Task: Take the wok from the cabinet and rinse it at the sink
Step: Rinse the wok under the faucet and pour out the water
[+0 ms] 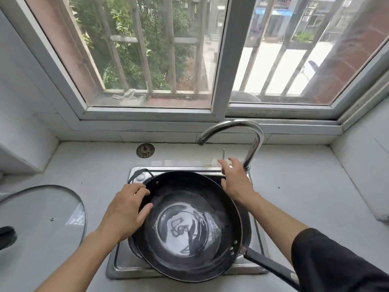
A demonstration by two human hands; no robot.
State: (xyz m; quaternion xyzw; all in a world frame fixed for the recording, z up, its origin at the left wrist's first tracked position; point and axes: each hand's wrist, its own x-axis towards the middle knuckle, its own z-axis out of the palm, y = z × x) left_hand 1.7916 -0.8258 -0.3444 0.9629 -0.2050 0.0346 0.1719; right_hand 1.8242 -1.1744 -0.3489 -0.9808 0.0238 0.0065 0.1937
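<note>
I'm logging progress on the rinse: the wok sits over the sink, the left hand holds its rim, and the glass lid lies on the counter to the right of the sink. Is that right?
Not quite. The head view shows the glass lid on the counter to the left of the sink, not the right. The rest stands: the wok sits over the sink and the left hand holds its rim.

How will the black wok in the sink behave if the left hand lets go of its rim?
The wok probably rocks: its round body spans the sink rather than sitting flat. The long handle juts past the edge and may tip it that way. Its shiny inside looks wet, so the left hand could slip.
</note>
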